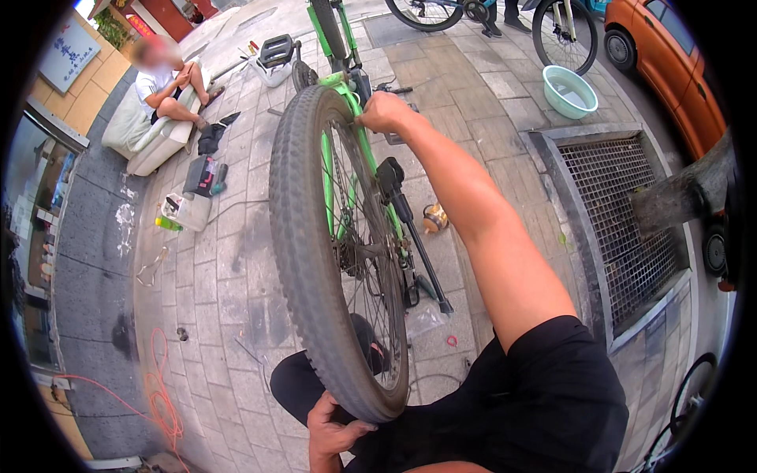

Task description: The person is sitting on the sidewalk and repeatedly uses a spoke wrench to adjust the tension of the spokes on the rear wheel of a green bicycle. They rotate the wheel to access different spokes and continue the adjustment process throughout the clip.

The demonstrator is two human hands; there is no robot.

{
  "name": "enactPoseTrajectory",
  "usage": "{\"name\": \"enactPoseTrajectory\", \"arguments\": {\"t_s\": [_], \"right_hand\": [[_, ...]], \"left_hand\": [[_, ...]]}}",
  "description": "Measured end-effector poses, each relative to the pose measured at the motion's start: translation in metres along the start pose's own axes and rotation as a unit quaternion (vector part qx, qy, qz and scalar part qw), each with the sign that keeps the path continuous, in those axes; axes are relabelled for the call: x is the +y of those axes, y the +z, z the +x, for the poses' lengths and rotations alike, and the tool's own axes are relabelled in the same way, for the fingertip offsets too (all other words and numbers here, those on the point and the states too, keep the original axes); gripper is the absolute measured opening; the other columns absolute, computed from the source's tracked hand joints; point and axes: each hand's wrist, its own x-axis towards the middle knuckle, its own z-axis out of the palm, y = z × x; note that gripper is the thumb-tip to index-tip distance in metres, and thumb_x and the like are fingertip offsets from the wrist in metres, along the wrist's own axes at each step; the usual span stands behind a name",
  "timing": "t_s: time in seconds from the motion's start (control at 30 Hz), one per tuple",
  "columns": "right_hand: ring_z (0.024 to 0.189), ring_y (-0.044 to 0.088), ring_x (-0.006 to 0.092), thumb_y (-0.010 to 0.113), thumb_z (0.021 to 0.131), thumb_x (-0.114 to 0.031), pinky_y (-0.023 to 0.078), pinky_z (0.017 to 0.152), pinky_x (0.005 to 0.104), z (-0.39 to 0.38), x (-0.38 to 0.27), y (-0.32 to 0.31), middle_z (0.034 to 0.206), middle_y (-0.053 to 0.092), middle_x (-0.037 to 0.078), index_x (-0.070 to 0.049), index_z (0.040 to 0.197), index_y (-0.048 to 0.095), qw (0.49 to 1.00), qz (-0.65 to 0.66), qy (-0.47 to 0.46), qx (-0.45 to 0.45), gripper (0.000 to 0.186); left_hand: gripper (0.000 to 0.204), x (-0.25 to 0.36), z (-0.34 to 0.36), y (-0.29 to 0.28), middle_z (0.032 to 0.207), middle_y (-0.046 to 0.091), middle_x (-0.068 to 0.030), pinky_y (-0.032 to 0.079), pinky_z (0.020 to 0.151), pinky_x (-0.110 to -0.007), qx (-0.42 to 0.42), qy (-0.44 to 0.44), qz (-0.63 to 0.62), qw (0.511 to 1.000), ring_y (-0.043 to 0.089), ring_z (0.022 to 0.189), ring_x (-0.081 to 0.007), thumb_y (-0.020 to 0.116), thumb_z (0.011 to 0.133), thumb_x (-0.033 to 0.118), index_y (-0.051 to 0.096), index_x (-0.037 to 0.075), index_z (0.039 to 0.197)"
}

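Left hand point(331, 426) gripped knobbly grey rubber tyre point(297, 205), right hand point(382, 113) clenched at green metal frame point(340, 82) beyond; sudden spin coulda caught either.

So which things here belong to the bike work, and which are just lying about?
Job in hand:
- tyre, left hand on it
- green frame, right hand at it

Apparently just lying about:
- pale green basin
- orange cord
- yellow-green bottle

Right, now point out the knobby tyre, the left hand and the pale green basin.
Knobby tyre point(297, 225): head view, on its tread.
Left hand point(330, 428): head view, on the middle of the hand.
Pale green basin point(557, 105): head view, on its side wall.
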Motion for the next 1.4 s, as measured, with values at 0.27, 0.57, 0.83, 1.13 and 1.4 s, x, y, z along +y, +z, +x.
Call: {"name": "enactPoseTrajectory", "arguments": {"t_s": [0.27,0.57,0.83,1.13,1.4], "right_hand": [[0.087,0.072,0.033,0.074,0.085,-0.043,0.055,0.083,0.0443,-0.001,-0.002,0.0,0.083,0.075,0.017,-0.003,0.078,0.077,1.0,-0.006,-0.009,0.009,0.041],[0.113,0.068,0.0355,0.075,0.084,-0.04,0.054,0.098,0.044,-0.003,-0.006,-0.01,0.116,0.074,0.019,-0.006,0.102,0.079,0.998,0.002,0.026,-0.056,0.038],[0.116,0.068,0.0355,0.075,0.084,-0.039,0.054,0.101,0.0437,-0.002,-0.006,-0.01,0.121,0.072,0.019,-0.007,0.107,0.079,0.997,-0.004,0.034,-0.062,0.04],[0.118,0.067,0.035,0.074,0.084,-0.04,0.053,0.103,0.0438,-0.001,-0.006,-0.01,0.125,0.071,0.018,-0.008,0.113,0.077,0.998,-0.011,0.032,-0.059,0.043],[0.116,0.068,0.0346,0.072,0.084,-0.04,0.053,0.102,0.0435,-0.005,-0.009,-0.012,0.122,0.072,0.017,-0.008,0.112,0.077,0.998,-0.002,0.036,-0.059,0.043]], "left_hand": [[0.067,-0.026,-0.008,-0.014,0.112,0.074,-0.011,0.054,0.096,-0.036,-0.008,0.012,0.039,0.999,0.07,0.103,-0.0208,0.099,0.067,0.017,0.065,-0.006,0.121],[0.046,-0.009,-0.009,-0.001,0.105,0.075,-0.0096,0.054,0.091,-0.032,-0.016,-0.032,0.051,0.998,0.07,0.099,-0.0177,0.093,0.074,0.007,0.069,-0.006,0.111],[0.04,-0.021,-0.008,-0.006,0.102,0.077,-0.0103,0.057,0.087,-0.032,-0.048,-0.017,0.102,0.993,0.072,0.093,-0.0169,0.09,0.075,0.001,0.071,-0.004,0.109],[0.036,-0.033,-0.011,-0.011,0.107,0.076,-0.0104,0.056,0.09,-0.032,-0.082,-0.028,0.099,0.991,0.072,0.099,-0.0179,0.086,0.081,-0.002,0.068,-0.004,0.112],[0.04,-0.028,-0.007,-0.006,0.103,0.077,-0.0089,0.058,0.088,-0.035,-0.072,-0.039,0.121,0.989,0.073,0.096,-0.019,0.091,0.071,0.0,0.075,-0.001,0.107]]}}
